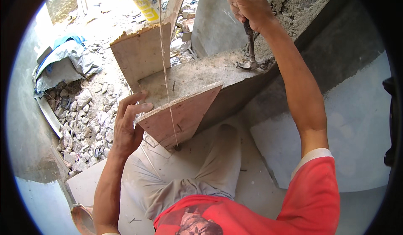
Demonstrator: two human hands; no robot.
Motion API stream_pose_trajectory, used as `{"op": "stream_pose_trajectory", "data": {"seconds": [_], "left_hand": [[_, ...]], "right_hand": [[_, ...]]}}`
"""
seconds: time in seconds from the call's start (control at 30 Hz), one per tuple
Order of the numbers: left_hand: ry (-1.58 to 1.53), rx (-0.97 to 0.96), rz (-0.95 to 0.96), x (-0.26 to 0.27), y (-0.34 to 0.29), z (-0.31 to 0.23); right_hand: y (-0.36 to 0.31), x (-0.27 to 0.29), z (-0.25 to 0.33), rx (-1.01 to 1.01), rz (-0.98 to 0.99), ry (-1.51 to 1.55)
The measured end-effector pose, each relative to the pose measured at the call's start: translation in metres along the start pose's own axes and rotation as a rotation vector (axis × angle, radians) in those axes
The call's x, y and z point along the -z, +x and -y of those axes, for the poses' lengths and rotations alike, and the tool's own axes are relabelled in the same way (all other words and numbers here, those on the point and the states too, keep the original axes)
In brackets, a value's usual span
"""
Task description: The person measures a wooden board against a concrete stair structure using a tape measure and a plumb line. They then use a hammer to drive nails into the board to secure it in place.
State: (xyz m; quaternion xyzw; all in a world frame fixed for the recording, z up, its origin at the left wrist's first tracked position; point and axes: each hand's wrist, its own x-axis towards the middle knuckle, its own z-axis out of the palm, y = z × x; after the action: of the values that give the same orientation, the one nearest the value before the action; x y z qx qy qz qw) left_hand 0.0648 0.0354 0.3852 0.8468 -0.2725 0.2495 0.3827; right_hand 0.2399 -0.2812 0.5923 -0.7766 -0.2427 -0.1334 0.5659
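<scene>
My right hand [247, 6], at the top, is closed round the black grip of a hammer [251, 46]. The hammer's metal head rests on the rough top of a concrete ledge [210, 69]. At the ledge's left end, the fingers of my left hand [128, 119] curl over the corner of a reddish wooden board [184, 117]; its thumb is mostly hidden. This board leans along the ledge's near side, a nail sticking from its face. A second wooden board [145, 52] stands upright on the far side. A thin string [163, 63] hangs across both boards.
Broken stones [86, 117] lie at the left, beside a blue and grey tarp [63, 63]. A white and yellow bucket [147, 4] stands at the back. Rough masonry [304, 2] rises at upper right. An orange pipe piece [82, 218] lies lower left.
</scene>
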Motion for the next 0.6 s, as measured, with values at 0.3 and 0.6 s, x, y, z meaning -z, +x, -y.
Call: {"op": "stream_pose_trajectory", "data": {"seconds": [0.3,0.6], "left_hand": [[0.032,0.028,0.012,0.001,-0.002,-0.002],[0.029,0.025,0.022,0.003,-0.001,0.000]], "right_hand": [[-0.017,0.009,0.012,0.082,-0.039,0.082],[-0.023,0.006,0.019,0.117,-0.145,0.097]]}}
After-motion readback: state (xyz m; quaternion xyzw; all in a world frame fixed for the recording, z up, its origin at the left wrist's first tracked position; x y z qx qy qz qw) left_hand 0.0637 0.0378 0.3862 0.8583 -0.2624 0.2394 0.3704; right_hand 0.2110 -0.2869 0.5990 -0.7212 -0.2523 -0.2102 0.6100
